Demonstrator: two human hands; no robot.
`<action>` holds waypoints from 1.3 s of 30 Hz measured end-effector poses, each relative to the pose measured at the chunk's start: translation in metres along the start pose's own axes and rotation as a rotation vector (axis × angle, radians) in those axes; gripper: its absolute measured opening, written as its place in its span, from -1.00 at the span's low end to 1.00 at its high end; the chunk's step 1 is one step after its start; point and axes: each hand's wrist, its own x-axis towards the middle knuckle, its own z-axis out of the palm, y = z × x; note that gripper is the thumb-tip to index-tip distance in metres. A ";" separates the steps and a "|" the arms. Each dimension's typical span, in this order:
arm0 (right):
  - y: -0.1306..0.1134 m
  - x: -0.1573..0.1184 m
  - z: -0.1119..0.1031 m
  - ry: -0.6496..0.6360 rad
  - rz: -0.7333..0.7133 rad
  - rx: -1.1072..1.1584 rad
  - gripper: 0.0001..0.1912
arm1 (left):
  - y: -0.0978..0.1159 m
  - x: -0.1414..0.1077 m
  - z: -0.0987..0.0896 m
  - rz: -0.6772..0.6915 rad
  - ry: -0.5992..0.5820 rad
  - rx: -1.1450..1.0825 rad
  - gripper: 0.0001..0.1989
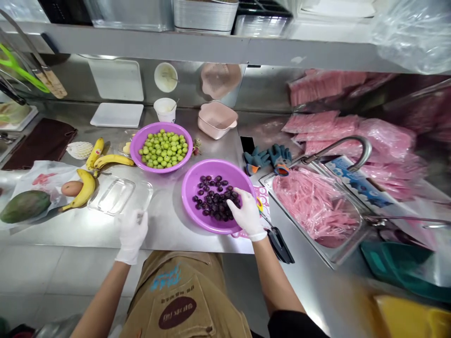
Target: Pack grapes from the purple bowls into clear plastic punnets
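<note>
My right hand, in a white glove, reaches into a purple bowl at its right side. Its thumb and fingers are apart over the dark grapes, touching some of them. On the left, my gloved left hand is closed at the near edge of a clear plastic container, whose lid side lies folded out toward the right. The fingertips are partly hidden there. Behind stands a second purple bowl full of green grapes.
Bananas, a mango and a brown round fruit lie left. Behind are a white cup and a pink basket. Right are gloves, black-handled scissors and a sink with pink packets. A shelf overhangs.
</note>
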 end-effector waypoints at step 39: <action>-0.211 0.178 0.135 -0.443 -0.445 -0.161 -0.27 | -0.027 0.013 0.052 -0.445 -0.086 -0.328 -0.78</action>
